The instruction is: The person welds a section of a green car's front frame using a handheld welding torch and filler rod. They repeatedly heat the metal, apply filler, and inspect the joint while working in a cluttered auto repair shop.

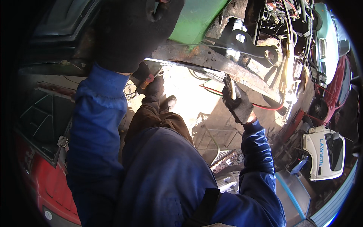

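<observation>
My left hand (138, 36), in a black glove, looms large at the upper left in front of the green panel (196, 19). Its fingers are mostly dark and run out past the top edge, so their grip is hidden. Farther right, my gloved right hand (238, 104) is closed around a pliers-like tool (231, 87) with a pale handle. The tool's jaws point up at the underside of a rusty metal frame rail (245, 73). A ribbed grey hose (213, 76) ends close to those jaws. A red cable (266, 107) passes behind the right hand.
A black bracket arm (245, 41) sits above the rail, with tangled wiring (281, 11) at upper right. An orange-red handled object (147, 81) shows near my feet. A white vehicle door (323, 153) lies at right, a red panel (53, 185) at lower left.
</observation>
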